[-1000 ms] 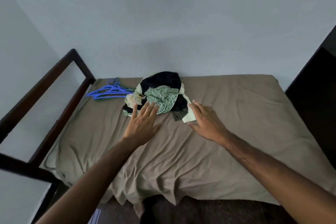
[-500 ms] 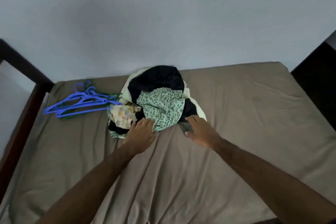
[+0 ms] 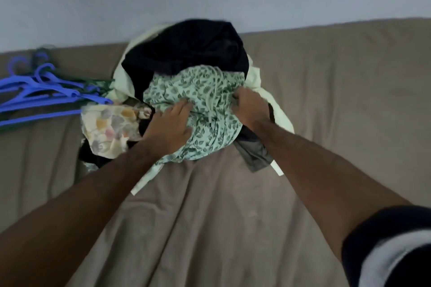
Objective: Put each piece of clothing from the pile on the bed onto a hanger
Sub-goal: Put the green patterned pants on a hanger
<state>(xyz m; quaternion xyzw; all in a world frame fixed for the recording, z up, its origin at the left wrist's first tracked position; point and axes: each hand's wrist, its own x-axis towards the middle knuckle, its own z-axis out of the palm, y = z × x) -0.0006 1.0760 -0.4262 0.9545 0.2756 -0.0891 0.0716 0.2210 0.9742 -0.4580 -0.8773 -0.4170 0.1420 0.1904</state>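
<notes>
Currently, item one of pile: green leaf-print garment (image 3: 205, 109), topmost, mid-bed (image 3: 338, 105) against the wall. Left hand (image 3: 169, 127) pressed flat on its near side, fingers spread, not clenched; right hand (image 3: 250, 107) pinching its right edge. Beneath: black garment (image 3: 186, 51), pale yellow garment (image 3: 263, 91), floral cloth (image 3: 107, 128). Blue hangers (image 3: 46, 91) lie just left. Advice: lift slowly, find collar, shake free of neighbours.

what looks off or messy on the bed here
Nothing is damaged or spilled. The clothes sit in one crumpled heap by the wall, with a grey piece and a pale one trailing out at the near edge. The hangers lie tangled to the left, none used yet. The sheet is wrinkled.
</notes>
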